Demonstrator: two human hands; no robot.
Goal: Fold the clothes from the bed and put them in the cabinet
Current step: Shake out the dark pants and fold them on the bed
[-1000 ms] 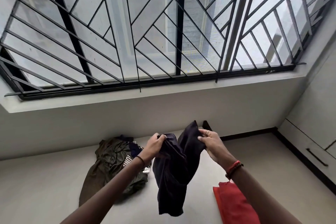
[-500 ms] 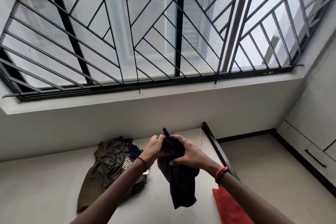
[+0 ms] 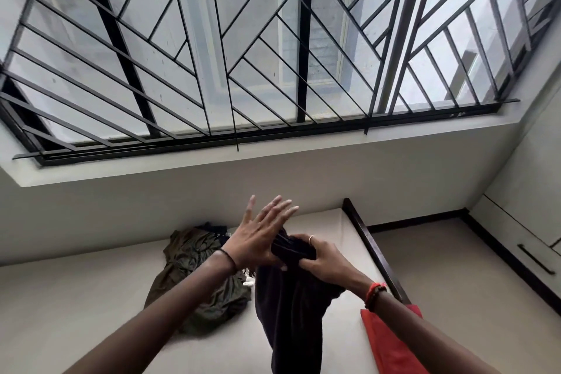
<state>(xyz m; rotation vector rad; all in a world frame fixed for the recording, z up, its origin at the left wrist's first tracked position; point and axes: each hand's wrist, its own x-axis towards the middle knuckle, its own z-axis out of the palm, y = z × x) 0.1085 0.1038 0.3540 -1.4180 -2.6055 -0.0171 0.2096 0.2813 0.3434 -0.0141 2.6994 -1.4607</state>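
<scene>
Item, dark garment: bunched at its top and hanging free above the bed, its lower end running out of frame. Right hand: fingers curled round the bunched top of the garment, gripping it; a ring on one finger, a red bracelet at the wrist. Left hand: fingers straight and spread wide, holding nothing, the heel of the palm just beside the bunched cloth; whether it touched the cloth could not be told; a thin black band at the wrist. Olive garment: crumpled in a heap on the bed, behind the left forearm, with darker clothing partly under its far edge. Red cloth: lying on the bed's right side, partly under the right forearm. Dark bed frame: along the right edge of the mattress. Cabinet: pale, at the right wall, with a dark bar handle, well apart from the garment. Window grille: black bars, above the bed.
</scene>
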